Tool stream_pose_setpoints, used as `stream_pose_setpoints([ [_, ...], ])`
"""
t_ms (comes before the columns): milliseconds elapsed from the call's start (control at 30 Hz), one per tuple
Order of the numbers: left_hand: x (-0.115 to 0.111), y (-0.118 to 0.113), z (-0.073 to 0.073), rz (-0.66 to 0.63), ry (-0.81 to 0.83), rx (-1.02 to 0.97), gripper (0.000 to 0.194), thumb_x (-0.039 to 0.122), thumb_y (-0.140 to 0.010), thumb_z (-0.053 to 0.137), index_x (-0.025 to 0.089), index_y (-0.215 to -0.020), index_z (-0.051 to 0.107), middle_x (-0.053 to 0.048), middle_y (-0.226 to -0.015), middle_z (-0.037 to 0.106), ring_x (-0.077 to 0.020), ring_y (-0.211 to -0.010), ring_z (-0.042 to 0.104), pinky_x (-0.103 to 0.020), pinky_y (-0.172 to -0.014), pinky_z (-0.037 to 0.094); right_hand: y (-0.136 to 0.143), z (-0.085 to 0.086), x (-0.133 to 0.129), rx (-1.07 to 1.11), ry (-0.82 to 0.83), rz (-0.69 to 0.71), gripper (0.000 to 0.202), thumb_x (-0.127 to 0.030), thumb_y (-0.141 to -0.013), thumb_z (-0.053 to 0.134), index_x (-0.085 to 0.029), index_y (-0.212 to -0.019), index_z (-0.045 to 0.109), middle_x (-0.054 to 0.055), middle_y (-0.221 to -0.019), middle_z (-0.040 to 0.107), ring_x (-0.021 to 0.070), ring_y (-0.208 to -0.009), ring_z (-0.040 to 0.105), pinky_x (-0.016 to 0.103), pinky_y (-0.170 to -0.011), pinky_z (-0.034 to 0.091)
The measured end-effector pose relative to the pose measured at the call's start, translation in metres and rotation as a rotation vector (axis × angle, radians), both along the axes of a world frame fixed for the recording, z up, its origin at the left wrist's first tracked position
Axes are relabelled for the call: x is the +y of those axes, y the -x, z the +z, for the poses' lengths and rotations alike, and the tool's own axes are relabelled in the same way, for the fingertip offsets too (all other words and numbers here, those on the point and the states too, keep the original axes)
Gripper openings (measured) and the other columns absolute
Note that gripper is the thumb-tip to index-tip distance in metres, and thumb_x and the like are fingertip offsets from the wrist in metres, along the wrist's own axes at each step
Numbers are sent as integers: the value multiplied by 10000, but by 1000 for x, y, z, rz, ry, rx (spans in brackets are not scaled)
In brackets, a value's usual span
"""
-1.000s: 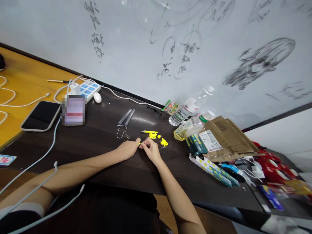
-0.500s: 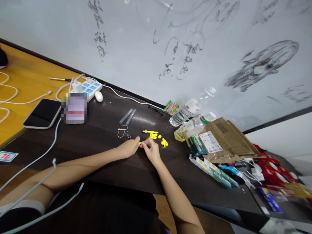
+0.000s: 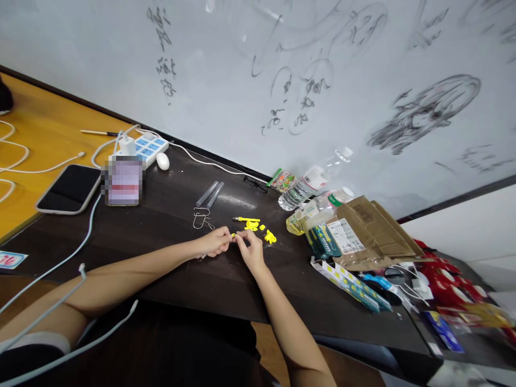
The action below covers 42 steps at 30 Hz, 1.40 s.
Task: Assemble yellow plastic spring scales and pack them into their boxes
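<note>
My left hand (image 3: 218, 241) is closed, with a thin metal piece (image 3: 202, 257) poking out below its palm. Against its fingertips, my right hand (image 3: 250, 248) pinches a small yellow piece (image 3: 233, 235); the fingers of both hands nearly meet there. Just beyond them on the dark table (image 3: 169, 226) lie a yellow stick with a dark tip (image 3: 245, 219), several yellow parts (image 3: 252, 226) and another yellow cluster (image 3: 270, 236). Bent metal wire pieces (image 3: 200, 217) rest near two clear tubes (image 3: 209, 194).
Bottles (image 3: 302, 188), a cardboard package (image 3: 363, 231) and a green-white box (image 3: 350, 285) stand or lie to the right. Glasses (image 3: 255, 184) are at the back. A phone (image 3: 70, 188), power strip (image 3: 147, 148) and white egg-shaped object (image 3: 163, 161) are left. Cables cross the left side.
My left hand has turned and its fingers are curled more, and the thin metal piece now shows beneath it. The right hand stays nearly in place. The view has shifted slightly.
</note>
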<state>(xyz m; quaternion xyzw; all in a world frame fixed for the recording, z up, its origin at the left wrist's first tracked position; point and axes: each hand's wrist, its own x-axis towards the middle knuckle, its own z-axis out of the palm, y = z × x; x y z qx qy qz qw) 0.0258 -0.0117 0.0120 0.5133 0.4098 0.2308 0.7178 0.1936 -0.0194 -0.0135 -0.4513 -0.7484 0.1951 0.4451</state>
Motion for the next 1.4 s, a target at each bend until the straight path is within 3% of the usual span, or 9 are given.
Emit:
stream_pose_setpoints([
  [200, 3, 2, -2, -38, 11, -132, 233, 404, -874, 455, 225, -782, 338, 113, -486, 319, -27, -314, 170, -113, -310, 98, -1, -1, 1, 19, -77, 26, 134, -264, -875, 521, -195, -806, 612, 43, -787, 641, 168, -753, 608, 314, -729, 486],
  [433, 9, 7, -8, -90, -272, 90, 268, 462, -881, 391, 211, -789, 401, 100, -424, 406, -61, -295, 274, -169, -338, 217, 2, 7, -1, 30, 8, 104, 179, -269, -855, 538, -207, -1020, 572, 77, -1009, 592, 200, -992, 545, 367, -889, 435],
  [600, 13, 14, -11, -112, -590, 260, 343, 473, -915, 314, 190, -795, 467, 67, -395, 488, -112, -405, 488, -214, -500, 362, 5, 6, -3, 10, 197, 211, 189, -292, -852, 517, -204, -1020, 527, 22, -869, 596, 162, -830, 568, 313, -815, 451],
  [733, 14, 20, -4, -67, -671, 331, 357, 499, -915, 316, 190, -967, 489, 50, -554, 598, -104, -385, 502, -216, -474, 373, 5, 4, -4, -23, 281, 230, 140, -337, -861, 504, -203, -893, 523, -31, -704, 550, 126, -652, 520, 257, -682, 433],
  [867, 15, 24, 1, 11, -647, 306, 392, 505, -910, 332, 207, -1139, 444, 12, -780, 653, -72, -340, 492, -211, -417, 396, 2, 4, -2, 16, 382, 219, 189, -382, -848, 533, -201, -813, 488, -50, -605, 549, 110, -541, 489, 232, -579, 395],
  [1000, 21, 25, 4, 152, -641, 184, 351, 475, -891, 413, 201, -1099, 485, -21, -856, 668, -76, -436, 571, -200, -461, 454, 0, 4, 4, 194, 497, 212, 267, -435, -814, 575, -204, -782, 446, -48, -544, 576, 100, -460, 469, 222, -503, 370],
  [1167, 31, 26, 7, 367, -353, -190, 315, 416, -832, 558, 165, -1013, 497, -61, -848, 691, -136, -580, 664, -219, -514, 508, -2, 6, 9, 477, 619, 158, 344, -494, -751, 634, -205, -741, 448, -39, -512, 591, 81, -384, 425, 205, -407, 330],
  [1300, 28, 20, 3, 354, -176, -484, 372, 310, -793, 647, 172, -1108, 504, -121, -1124, 661, -145, -849, 678, -278, -765, 537, 1, 8, 8, 675, 696, 174, 385, -501, -721, 665, -221, -750, 402, -52, -526, 591, 80, -381, 440, 204, -394, 343],
  [1400, 23, 11, -7, 284, -129, -448, 372, 332, -773, 671, 145, -1066, 541, -141, -1137, 656, -146, -854, 664, -301, -792, 525, 7, 7, 5, 712, 747, 234, 395, -499, -721, 666, -230, -785, 383, -55, -551, 593, 85, -398, 466, 208, -402, 369],
])
